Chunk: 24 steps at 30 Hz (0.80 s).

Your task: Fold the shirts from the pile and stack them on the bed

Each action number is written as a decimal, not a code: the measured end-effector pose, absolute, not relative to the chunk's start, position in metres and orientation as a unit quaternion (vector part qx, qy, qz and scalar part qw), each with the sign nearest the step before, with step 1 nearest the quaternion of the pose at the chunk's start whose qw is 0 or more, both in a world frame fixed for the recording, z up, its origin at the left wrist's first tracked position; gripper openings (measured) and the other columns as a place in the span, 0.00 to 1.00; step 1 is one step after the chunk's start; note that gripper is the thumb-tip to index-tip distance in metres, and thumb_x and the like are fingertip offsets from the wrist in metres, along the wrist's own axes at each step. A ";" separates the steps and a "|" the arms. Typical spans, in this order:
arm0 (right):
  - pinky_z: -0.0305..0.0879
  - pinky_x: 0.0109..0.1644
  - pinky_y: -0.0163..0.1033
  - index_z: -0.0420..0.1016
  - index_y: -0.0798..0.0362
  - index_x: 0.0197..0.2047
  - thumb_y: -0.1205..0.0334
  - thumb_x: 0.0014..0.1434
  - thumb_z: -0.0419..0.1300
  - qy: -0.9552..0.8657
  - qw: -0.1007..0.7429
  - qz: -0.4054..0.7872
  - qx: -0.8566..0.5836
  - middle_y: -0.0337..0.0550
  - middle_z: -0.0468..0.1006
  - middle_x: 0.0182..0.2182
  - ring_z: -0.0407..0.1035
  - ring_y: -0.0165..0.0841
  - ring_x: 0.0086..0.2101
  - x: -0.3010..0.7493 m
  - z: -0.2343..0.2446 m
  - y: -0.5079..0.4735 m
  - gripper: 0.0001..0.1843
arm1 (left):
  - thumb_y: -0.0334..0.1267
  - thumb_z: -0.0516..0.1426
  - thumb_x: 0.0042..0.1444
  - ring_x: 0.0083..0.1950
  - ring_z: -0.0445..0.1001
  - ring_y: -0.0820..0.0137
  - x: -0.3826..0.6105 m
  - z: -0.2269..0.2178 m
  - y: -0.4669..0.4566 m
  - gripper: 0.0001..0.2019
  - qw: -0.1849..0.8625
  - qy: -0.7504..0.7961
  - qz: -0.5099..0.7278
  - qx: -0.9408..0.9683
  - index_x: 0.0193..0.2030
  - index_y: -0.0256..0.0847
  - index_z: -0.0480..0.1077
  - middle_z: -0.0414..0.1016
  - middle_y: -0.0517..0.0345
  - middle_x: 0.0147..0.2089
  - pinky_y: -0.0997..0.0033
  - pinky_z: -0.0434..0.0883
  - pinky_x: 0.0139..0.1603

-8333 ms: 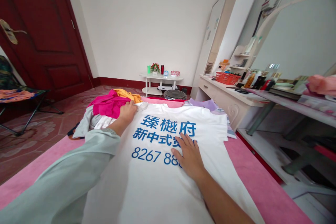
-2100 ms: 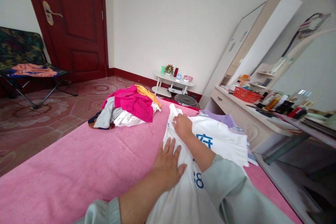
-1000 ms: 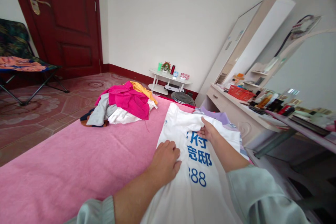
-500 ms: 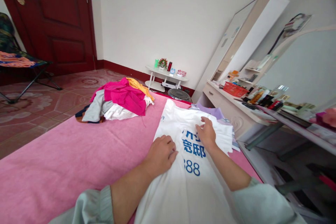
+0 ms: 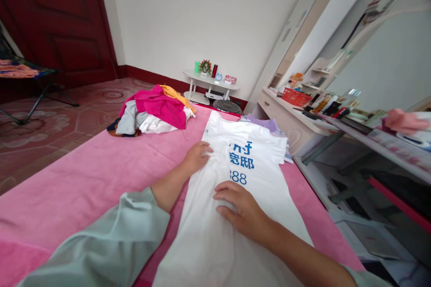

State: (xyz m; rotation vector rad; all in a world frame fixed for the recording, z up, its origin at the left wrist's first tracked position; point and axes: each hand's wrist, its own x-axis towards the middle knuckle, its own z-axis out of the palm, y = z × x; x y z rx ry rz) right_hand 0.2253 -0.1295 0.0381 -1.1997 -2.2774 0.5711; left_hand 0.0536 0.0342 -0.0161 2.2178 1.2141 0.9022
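Note:
A white T-shirt (image 5: 215,228) with blue print lies lengthwise on the pink bed cover (image 5: 84,179), its left side folded over so only part of the print shows. My left hand (image 5: 197,156) rests on the shirt's folded left edge, fingers curled against the cloth. My right hand (image 5: 240,208) lies flat and open on the middle of the shirt, just below the blue numbers. Both sleeves of my pale green top are in view.
A heap of clothes (image 5: 153,110), pink, grey, white and orange, sits at the far end of the bed. A purple garment (image 5: 262,122) lies under the shirt's top. A dresser (image 5: 286,112) with bottles and a red basket stands right; a small white table (image 5: 210,85) against the wall.
My right hand has slid down from the printed letters to the shirt's middle. My left hand has moved up along the folded edge. The shirt's left side was folded over earlier.

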 end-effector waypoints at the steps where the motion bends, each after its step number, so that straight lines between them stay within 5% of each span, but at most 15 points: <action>1: 0.64 0.52 0.42 0.74 0.48 0.45 0.60 0.58 0.58 -0.842 0.240 0.221 -0.429 0.46 0.73 0.44 0.68 0.35 0.45 0.222 0.041 -0.138 0.11 | 0.27 0.57 0.51 0.56 0.67 0.66 0.052 -0.015 0.032 0.13 0.232 0.432 0.318 0.811 0.44 0.39 0.75 0.69 0.50 0.57 0.66 0.61 0.61; 8: 0.62 0.50 0.42 0.73 0.46 0.49 0.47 0.50 0.64 -0.881 0.155 0.234 -0.380 0.45 0.73 0.44 0.67 0.37 0.43 0.208 0.055 -0.179 0.24 | 0.39 0.67 0.42 0.60 0.64 0.62 0.026 -0.006 0.017 0.23 0.246 0.408 0.272 0.836 0.48 0.43 0.73 0.67 0.53 0.60 0.65 0.59 0.63; 12: 0.61 0.51 0.38 0.69 0.44 0.53 0.47 0.51 0.64 -0.901 0.119 0.254 -0.330 0.41 0.73 0.46 0.67 0.36 0.45 0.206 0.053 -0.184 0.27 | 0.38 0.62 0.48 0.47 0.73 0.67 0.017 -0.004 0.029 0.14 0.235 0.463 0.275 0.810 0.43 0.39 0.75 0.75 0.54 0.49 0.70 0.67 0.52; 15: 0.61 0.43 0.33 0.67 0.43 0.54 0.52 0.58 0.58 -0.929 0.081 0.238 -0.270 0.39 0.74 0.44 0.69 0.32 0.42 0.197 0.045 -0.184 0.20 | 0.43 0.60 0.51 0.39 0.74 0.69 0.020 -0.003 0.040 0.17 0.220 0.520 0.274 0.779 0.46 0.37 0.73 0.76 0.54 0.42 0.74 0.69 0.42; 19: 0.59 0.35 0.31 0.71 0.46 0.47 0.52 0.62 0.53 -0.950 0.075 0.191 -0.235 0.38 0.76 0.37 0.69 0.29 0.35 0.182 0.033 -0.187 0.14 | 0.51 0.62 0.46 0.37 0.72 0.69 0.028 -0.001 0.042 0.19 0.192 0.561 0.254 0.764 0.41 0.42 0.74 0.74 0.58 0.38 0.74 0.66 0.37; 24: 0.56 0.31 0.30 0.70 0.52 0.30 0.56 0.64 0.50 -0.936 0.105 0.278 -0.189 0.35 0.72 0.27 0.65 0.24 0.28 0.185 0.045 -0.189 0.14 | 0.44 0.58 0.52 0.37 0.71 0.70 0.031 0.000 0.037 0.08 0.165 0.574 0.239 0.766 0.33 0.43 0.74 0.74 0.60 0.36 0.75 0.63 0.33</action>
